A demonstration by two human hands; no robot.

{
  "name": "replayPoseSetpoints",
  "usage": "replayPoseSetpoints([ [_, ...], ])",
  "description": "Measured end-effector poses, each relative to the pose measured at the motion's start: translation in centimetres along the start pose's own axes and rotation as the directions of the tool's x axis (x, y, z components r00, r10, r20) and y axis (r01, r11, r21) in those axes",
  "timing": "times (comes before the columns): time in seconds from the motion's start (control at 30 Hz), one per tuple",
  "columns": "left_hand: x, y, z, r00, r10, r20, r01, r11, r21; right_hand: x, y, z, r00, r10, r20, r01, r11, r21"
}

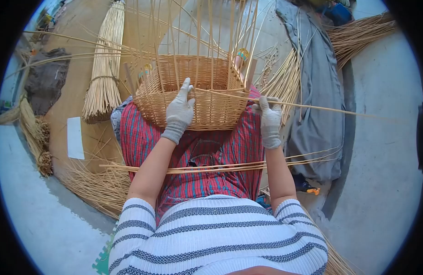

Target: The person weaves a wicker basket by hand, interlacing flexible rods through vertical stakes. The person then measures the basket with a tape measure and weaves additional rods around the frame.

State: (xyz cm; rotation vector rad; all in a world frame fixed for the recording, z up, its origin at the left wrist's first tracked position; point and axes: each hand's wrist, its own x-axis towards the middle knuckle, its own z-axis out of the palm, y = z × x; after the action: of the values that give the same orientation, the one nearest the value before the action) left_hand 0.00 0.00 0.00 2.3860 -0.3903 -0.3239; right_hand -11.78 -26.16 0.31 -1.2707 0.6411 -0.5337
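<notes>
A partly woven tan wicker basket (pixel 204 110) rests on my lap, over red striped cloth, with many upright stakes rising from its rim. My left hand (pixel 181 107), in a pale glove, is at the near left part of the rim, fingers closed around the rim and stakes; what is pinched there is too small to name. My right hand (pixel 269 112), also gloved, pinches a long thin cane (pixel 312 107) just right of the basket. This cane runs from the near rim out to the right. Two clips with colourful tops (pixel 241 56) sit at the basket's sides.
Loose canes (pixel 211 169) lie across my lap. A tied bundle of pale canes (pixel 106 59) is at the upper left, with more canes (pixel 94 188) at the lower left. Grey cloth (pixel 314 110) and a brown bundle (pixel 362 39) lie to the right. A white card (pixel 75 137) is at the left.
</notes>
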Motion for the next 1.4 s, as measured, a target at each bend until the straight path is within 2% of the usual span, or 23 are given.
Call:
replayPoseSetpoints([
  [0.07,-0.3,-1.2,0.2,0.995,0.017,-0.097,-0.053,0.925,-0.377,-0.4,-0.7,0.4,0.998,0.053,0.041,-0.050,0.997,-0.052],
  [0.17,2.1,3.7,-1.0,0.860,0.300,-0.413,-0.364,0.928,-0.082,3.6,-0.5,0.2,0.995,0.025,0.097,-0.016,0.996,-0.087],
  [0.23,3.9,4.8,0.5,0.934,0.181,-0.307,-0.259,0.936,-0.239,3.1,-0.3,0.1,0.993,0.013,0.118,-0.005,0.998,-0.065],
  [0.3,6.1,5.1,1.8,0.899,-0.061,0.434,0.253,0.881,-0.400,3.5,-0.1,0.3,0.989,0.023,0.143,-0.022,1.000,-0.011],
  [0.4,6.6,4.6,3.8,0.931,-0.053,0.360,0.251,0.811,-0.529,5.1,-3.4,4.5,0.929,-0.341,0.143,0.364,0.777,-0.514],
  [0.47,5.8,4.7,4.2,0.950,-0.107,0.293,0.260,0.792,-0.552,6.8,-4.7,10.0,0.833,-0.488,0.260,0.552,0.752,-0.361],
  [0.53,6.1,5.3,3.6,0.928,-0.164,0.334,0.336,0.757,-0.560,11.2,-4.6,15.6,0.532,-0.764,0.366,0.833,0.397,-0.384],
  [0.63,7.1,5.3,3.6,0.904,-0.210,0.371,0.401,0.716,-0.572,11.1,-3.3,19.5,0.518,-0.803,0.296,0.845,0.425,-0.325],
  [0.7,7.9,5.4,3.9,0.906,-0.227,0.357,0.403,0.722,-0.563,10.9,-1.1,18.2,0.582,-0.778,0.236,0.811,0.537,-0.231],
  [0.77,7.8,5.3,4.2,0.905,-0.216,0.366,0.403,0.708,-0.580,11.4,5.6,13.7,0.684,-0.549,0.480,0.510,-0.111,-0.853],
  [0.83,7.9,5.3,4.5,0.922,-0.216,0.321,0.368,0.746,-0.555,5.5,0.3,9.1,0.773,-0.632,0.056,0.591,0.683,-0.430],
  [0.87,7.5,5.9,4.1,0.925,-0.221,0.308,0.363,0.747,-0.557,3.4,-0.9,6.7,0.840,-0.521,-0.148,0.520,0.853,-0.047],
  [0.9,7.5,5.8,4.2,0.929,-0.213,0.303,0.356,0.744,-0.566,2.8,-0.8,5.9,0.947,-0.267,-0.182,0.304,0.926,0.223],
  [1.0,6.0,4.6,4.3,0.944,-0.117,0.308,0.285,0.758,-0.587,1.8,-2.0,3.5,0.988,0.113,-0.105,-0.068,0.929,0.363],
  [1.03,5.5,4.7,3.9,0.965,-0.088,0.248,0.243,0.660,-0.711,1.7,1.0,0.6,0.967,0.119,0.226,-0.088,0.986,-0.142],
  [1.07,5.1,4.9,3.2,0.982,-0.069,0.174,0.184,0.538,-0.823,0.0,0.5,0.4,0.733,0.097,0.673,0.446,0.678,-0.584],
  [1.1,4.3,5.2,2.2,0.986,-0.065,0.150,0.162,0.531,-0.832,-1.9,-0.3,0.3,0.312,0.051,0.949,0.934,0.163,-0.317],
  [1.13,2.7,5.4,1.0,0.998,-0.021,0.063,0.064,0.564,-0.823,-7.2,-3.1,2.0,0.550,0.177,0.816,0.481,0.732,-0.482],
  [1.17,0.7,5.2,0.0,1.000,0.019,-0.020,-0.027,0.597,-0.802,-9.9,-1.2,1.6,0.379,0.348,0.858,0.429,0.755,-0.496],
  [1.2,-0.9,4.3,-1.1,0.999,0.008,-0.032,-0.030,0.603,-0.797,-11.8,-3.5,3.7,0.235,0.709,0.665,0.634,0.406,-0.658],
  [1.3,-4.3,1.8,-6.1,0.979,0.197,0.043,-0.136,0.802,-0.582,-11.7,-4.6,4.0,0.453,0.648,0.612,0.589,0.298,-0.751],
  [1.37,-6.2,1.4,-10.2,0.842,0.531,0.095,-0.538,0.841,0.061,-9.8,-4.9,2.8,0.601,0.516,0.610,0.500,0.353,-0.791],
  [1.4,-6.5,0.1,-11.2,0.827,0.559,0.065,-0.562,0.816,0.138,-8.5,-4.4,1.9,0.693,0.313,0.649,0.506,0.431,-0.747],
])
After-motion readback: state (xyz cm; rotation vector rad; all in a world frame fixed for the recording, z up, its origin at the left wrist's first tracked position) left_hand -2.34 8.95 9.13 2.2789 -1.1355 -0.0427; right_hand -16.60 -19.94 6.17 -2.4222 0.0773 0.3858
